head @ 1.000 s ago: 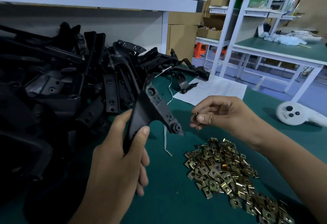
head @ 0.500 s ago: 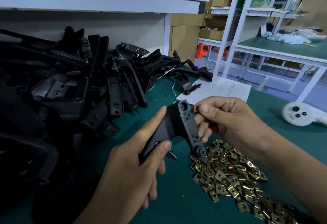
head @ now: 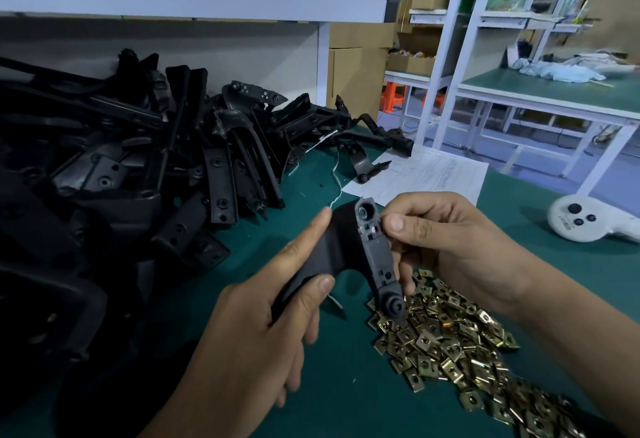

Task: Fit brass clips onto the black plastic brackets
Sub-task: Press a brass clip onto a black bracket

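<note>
Gripping the bracket (head: 349, 250) — matte black, curved, holed — both hands.

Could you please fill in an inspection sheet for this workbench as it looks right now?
Surface: green mat covering the bench.
Job's things: black bracket held up over the mat; pile of brackets at left; heap of brass clips at right.
Clutter: printed sheet behind the hands; white controller at far right.
Grippers: left hand grips the bracket's lower arm; right hand pinches at its upper edge, the clip itself too small to make out.
Cables: thin white string trailing over the mat.
Surroundings: white shelving, cardboard boxes.
</note>
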`<state>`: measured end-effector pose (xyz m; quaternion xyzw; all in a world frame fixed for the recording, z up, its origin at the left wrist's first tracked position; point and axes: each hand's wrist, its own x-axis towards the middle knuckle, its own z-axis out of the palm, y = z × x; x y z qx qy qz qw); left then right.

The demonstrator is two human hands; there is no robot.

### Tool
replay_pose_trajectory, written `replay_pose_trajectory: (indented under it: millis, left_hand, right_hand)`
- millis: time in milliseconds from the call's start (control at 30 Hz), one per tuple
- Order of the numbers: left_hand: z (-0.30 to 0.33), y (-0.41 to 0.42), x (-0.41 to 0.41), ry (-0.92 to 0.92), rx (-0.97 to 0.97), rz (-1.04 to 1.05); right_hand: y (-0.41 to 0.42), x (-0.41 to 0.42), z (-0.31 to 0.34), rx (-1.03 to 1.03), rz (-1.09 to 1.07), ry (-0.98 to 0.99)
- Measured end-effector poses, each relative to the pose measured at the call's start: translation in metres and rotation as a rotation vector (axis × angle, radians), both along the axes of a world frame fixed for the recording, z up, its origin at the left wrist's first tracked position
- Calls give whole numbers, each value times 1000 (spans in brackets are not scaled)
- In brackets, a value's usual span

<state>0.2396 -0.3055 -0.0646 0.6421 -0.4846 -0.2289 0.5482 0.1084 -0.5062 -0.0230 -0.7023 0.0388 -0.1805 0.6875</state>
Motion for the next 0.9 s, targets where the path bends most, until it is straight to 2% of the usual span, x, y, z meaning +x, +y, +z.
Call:
replay_pose_trajectory:
  millis: [567,900]
  left_hand:
    - [1,0,0,12,-10,3]
    - [1,0,1,-26,8,-34]
  right_hand:
    - [-2,-1,1,27,-8,-31]
    - [-11,-7,3,-113,27,-57]
